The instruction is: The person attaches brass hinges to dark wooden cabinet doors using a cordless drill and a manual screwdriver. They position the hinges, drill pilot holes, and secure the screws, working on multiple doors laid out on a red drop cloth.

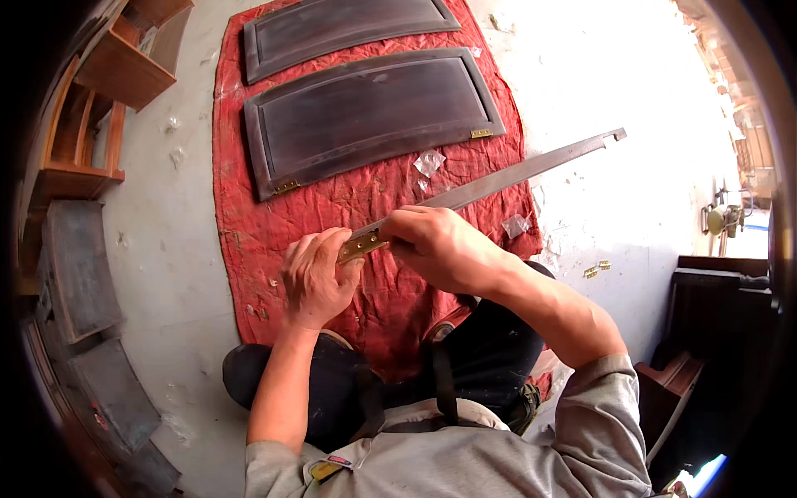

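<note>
Left grip (320, 274): you have it closed around a brass hinge (364, 243), fingers laid over the upper side and thumb pressed below, with only the held pieces between them.
Right grip (440, 241): your fingers curl inward over the dark bar (515, 174), just beside the hinge's right end; their tips are hidden, so you cannot tell how far it closes or whether it pinches something small.
Brass hinge: it sits against the bar's near end, between your two hands, over the near half of the red cloth (257, 241).
Dark bar: it slants from your hands across the cloth's right edge, its notched far end over the pale floor (174, 266).
Panels: the near panel (374, 116) lies flat on the cloth's far half, with a left hinge plate (286, 187) and a right hinge plate (481, 134) near the two ends of its near edge; the far panel (349, 33) lies beyond it, a strip of red between.
Plastic: one clear bag (429, 163) lies just off the near panel, a second bag (515, 226) by the cloth's right edge.
Loose hinges (591, 271): you have two on the floor, off the cloth's right edge.
</note>
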Tool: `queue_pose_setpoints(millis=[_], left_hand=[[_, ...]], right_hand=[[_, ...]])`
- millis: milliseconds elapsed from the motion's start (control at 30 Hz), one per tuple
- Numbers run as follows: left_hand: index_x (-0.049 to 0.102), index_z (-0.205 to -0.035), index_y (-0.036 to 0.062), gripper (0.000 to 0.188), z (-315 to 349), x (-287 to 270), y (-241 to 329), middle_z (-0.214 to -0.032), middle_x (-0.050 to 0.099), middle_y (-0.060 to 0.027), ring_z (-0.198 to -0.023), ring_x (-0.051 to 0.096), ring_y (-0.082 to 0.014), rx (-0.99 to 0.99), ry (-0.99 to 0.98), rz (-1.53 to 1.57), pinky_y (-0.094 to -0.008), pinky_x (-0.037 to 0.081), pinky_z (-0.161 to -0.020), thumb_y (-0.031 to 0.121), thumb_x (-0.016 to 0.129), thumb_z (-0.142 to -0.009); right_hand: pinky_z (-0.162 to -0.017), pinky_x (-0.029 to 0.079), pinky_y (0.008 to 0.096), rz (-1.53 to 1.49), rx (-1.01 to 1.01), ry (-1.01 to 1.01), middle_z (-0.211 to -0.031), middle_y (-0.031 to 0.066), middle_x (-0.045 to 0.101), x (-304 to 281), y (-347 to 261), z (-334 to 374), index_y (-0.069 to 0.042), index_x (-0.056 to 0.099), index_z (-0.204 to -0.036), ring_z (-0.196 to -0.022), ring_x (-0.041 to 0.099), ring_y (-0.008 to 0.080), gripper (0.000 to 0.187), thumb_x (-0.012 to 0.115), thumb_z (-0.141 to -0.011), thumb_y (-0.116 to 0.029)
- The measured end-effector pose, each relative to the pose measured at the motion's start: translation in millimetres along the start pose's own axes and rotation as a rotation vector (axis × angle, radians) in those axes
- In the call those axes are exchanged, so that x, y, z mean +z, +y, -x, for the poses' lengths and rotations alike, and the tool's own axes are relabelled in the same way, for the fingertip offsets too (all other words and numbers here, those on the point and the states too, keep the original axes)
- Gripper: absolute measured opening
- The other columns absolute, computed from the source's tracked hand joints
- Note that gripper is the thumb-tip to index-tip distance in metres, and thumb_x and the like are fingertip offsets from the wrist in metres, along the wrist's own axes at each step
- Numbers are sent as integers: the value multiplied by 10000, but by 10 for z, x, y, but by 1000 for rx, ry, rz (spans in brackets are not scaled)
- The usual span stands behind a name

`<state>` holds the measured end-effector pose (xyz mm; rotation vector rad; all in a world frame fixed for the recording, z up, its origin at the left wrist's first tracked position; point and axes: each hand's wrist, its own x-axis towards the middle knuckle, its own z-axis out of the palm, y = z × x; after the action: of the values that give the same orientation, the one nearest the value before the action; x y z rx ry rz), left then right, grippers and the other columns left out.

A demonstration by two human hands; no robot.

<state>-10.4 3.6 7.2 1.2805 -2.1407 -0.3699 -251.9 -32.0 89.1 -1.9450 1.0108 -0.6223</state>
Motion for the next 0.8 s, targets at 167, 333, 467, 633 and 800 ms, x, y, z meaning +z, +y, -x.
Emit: queue_pose_setpoints(millis=[167, 333, 467, 633, 800], left_hand=[[664, -1196, 108, 347, -50, 5, 22, -1112, 734, -67, -973, 696, -307, -14, 76, 54, -435, 503, -855, 232, 781, -894], [675, -1175, 114, 326, -55, -5, -23, -1098, 732, -40, -963, 696, -277, -30, 86, 72, -428, 504, -848, 248, 775, -895], [676, -1173, 117, 336, -71, -16, -50, -1099, 725, -25, -965, 687, -261, -38, 72, 84, -424, 500, -841, 260, 775, -886], [676, -1173, 118, 345, -92, -18, -84, -1099, 718, -25, -960, 678, -251, -11, 88, 87, -418, 497, -837, 255, 776, -873], [684, -1160, 116, 335, -98, -33, -85, -1097, 722, -34, -967, 684, -255, -16, 79, 95, -422, 501, -840, 253, 779, -869]], right_hand=[[-771, 561, 507, 99, 77, -177, -932, 208, 711, 163, 58, -354, -2, 639, -953, -919, 701, 436, 111, 670, -957, -109], [-737, 553, 506, 122, 115, -205, -889, 202, 705, 286, 126, -456, -9, 637, -926, -879, 704, 432, 115, 695, -939, -107], [-728, 546, 474, 177, 132, -204, -874, 175, 685, 339, 183, -477, -9, 623, -924, -865, 696, 406, 87, 704, -913, -39], [-728, 543, 483, 229, 130, -199, -868, 169, 675, 351, 168, -508, -11, 626, -925, -860, 689, 408, 85, 706, -907, -34], [-721, 536, 490, 264, 160, -198, -859, 177, 659, 362, 133, -524, -1, 611, -898, -847, 676, 419, 101, 704, -911, -39]])
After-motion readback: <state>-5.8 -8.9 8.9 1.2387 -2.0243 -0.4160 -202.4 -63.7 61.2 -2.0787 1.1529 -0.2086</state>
